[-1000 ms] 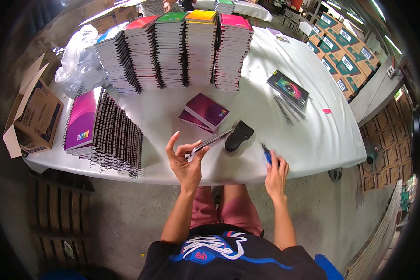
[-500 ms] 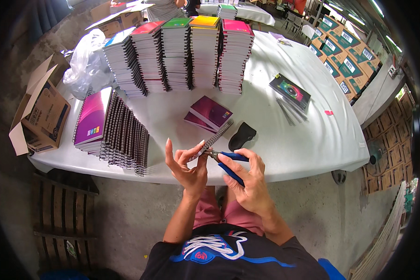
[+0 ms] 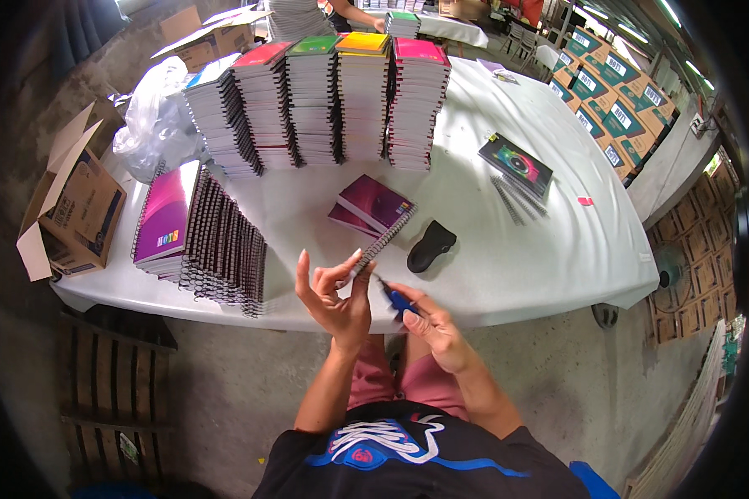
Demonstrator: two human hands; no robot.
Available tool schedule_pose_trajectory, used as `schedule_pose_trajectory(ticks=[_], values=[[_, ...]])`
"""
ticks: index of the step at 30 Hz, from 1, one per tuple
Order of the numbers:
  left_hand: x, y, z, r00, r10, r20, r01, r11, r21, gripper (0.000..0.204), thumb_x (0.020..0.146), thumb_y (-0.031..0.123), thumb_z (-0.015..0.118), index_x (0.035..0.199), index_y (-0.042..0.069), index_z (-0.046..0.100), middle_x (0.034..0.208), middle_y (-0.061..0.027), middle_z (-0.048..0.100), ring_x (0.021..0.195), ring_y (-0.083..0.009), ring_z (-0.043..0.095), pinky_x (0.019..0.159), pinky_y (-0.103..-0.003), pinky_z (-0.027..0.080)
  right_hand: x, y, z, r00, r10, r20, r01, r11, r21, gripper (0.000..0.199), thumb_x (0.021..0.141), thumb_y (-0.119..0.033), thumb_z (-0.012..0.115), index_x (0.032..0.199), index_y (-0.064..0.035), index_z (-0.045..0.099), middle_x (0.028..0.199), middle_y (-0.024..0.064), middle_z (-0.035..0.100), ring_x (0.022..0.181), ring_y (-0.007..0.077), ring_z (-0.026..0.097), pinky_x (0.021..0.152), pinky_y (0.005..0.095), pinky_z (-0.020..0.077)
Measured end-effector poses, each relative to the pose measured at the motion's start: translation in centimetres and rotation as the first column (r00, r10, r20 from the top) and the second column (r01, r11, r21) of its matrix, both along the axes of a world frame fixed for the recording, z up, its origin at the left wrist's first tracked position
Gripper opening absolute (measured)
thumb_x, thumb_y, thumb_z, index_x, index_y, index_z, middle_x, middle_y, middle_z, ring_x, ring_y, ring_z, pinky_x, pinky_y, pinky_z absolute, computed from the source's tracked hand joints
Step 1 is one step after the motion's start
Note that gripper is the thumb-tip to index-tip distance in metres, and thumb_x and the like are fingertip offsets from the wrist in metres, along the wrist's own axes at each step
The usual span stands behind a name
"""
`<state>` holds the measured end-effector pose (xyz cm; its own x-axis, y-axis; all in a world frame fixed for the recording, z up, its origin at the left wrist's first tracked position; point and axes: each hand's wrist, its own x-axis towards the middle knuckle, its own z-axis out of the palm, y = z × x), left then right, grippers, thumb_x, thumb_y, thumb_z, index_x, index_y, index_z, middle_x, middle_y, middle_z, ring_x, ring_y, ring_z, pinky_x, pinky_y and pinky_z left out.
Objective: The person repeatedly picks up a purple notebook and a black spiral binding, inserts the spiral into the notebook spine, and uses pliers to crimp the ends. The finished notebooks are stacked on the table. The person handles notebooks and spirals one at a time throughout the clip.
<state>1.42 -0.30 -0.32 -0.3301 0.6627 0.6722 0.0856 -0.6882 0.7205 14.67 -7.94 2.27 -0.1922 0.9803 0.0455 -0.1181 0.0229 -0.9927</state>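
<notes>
My left hand (image 3: 339, 298) pinches the lower end of a spiral wire binding (image 3: 384, 239) between thumb and fingers, with its index finger raised. Whether pages hang from that wire is hard to tell. In my right hand (image 3: 441, 333) is a pair of blue-handled pliers (image 3: 399, 299), slightly blurred, its tip just beside the wire's lower end. Two purple-covered notebooks (image 3: 366, 200) lie beyond the wire's far end. To the right of them rests a black curved object (image 3: 431, 246) whose kind I cannot make out.
Tall stacks of notebooks (image 3: 364, 104) line the far side of the white-covered table (image 3: 549, 266). Purple spiral notebooks (image 3: 171, 212) are piled at left, near an open carton (image 3: 83, 208) and plastic bag (image 3: 154, 125). Loose wire coils (image 3: 512, 200) lie by a black notebook (image 3: 516, 164). Another person (image 3: 300, 18) stands behind.
My right hand has turned and drawn down and left, bringing the pliers' handles together and their tip away from the wire. My left hand stays nearly still. Behind, a person's arm has reached out.
</notes>
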Motion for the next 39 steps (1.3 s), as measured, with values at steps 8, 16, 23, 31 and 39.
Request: schedule_pose_trajectory(ticks=[8,16,23,31,39], values=[[-0.7,0.5,1.4,0.821,-0.21,0.53,0.337,0.929,-0.153,0.059,0.091,0.007,0.058,0.139,0.009,0.025,0.109,-0.0146,0.063,0.083,-0.0058,0.058,0.073,-0.018,0.046,9.5,1.8,-6.2,-0.126,-0.335,0.934,0.511,0.784,0.351,0.048,0.092,-0.039,0.051,0.136,-0.0227,0.043,0.131,0.0181,0.039,0.126,0.033,0.036,0.106,0.0503,0.0233],[-1.9,-1.3,2.3,0.891,-0.281,0.357,0.34,0.933,-0.116,0.047,0.091,0.001,0.052,0.133,0.008,0.032,0.115,-0.0127,0.058,0.098,-0.0092,0.055,0.077,-0.02,0.044,2.3,4.5,-3.4,0.962,-0.177,-0.21,0.214,0.962,0.17,0.051,0.087,-0.011,0.061,0.132,-0.003,0.04,0.116,0.0143,0.057,0.104,0.0216,0.059,0.087,0.0374,0.0489],[-10.2,-4.0,7.7,0.901,0.435,-0.008,-0.401,0.838,0.37,0.053,0.089,0.022,0.059,0.132,0.005,0.033,0.134,-0.0142,0.039,0.121,-0.0244,0.042,0.097,-0.036,0.035,-3.5,10.6,5.5,0.824,0.042,-0.565,0.034,0.992,0.123,0.061,0.084,0.001,0.061,0.137,-0.0075,0.032,0.113,0.0075,0.06,0.09,0.0165,0.061,0.081,0.0344,0.0528],[-18.5,1.5,9.8,0.807,0.587,-0.069,-0.591,0.8,-0.104,0.055,0.09,0.028,0.06,0.134,0.002,0.039,0.131,-0.0133,0.046,0.122,-0.0203,0.043,0.1,-0.038,0.032,-11.4,21.1,16.7,0.834,0.234,-0.5,-0.16,0.969,0.186,0.039,0.088,-0.006,0.052,0.127,-0.0089,0.049,0.125,0.007,0.055,0.11,0.0187,0.055,0.091,0.032,0.0437],[-18.8,3.4,9.5,0.932,0.331,0.146,-0.307,0.937,-0.165,0.033,0.096,0.02,0.047,0.12,-0.001,0.055,0.111,-0.01,0.058,0.101,-0.0136,0.052,0.091,-0.026,0.039,-21.7,24.9,21.0,0.811,-0.107,0.575,-0.562,0.126,0.817,0.026,0.081,-0.011,0.044,0.09,-0.0022,0.067,0.102,0.0153,0.065,0.085,0.0239,0.062,0.092,0.0336,0.0385]])
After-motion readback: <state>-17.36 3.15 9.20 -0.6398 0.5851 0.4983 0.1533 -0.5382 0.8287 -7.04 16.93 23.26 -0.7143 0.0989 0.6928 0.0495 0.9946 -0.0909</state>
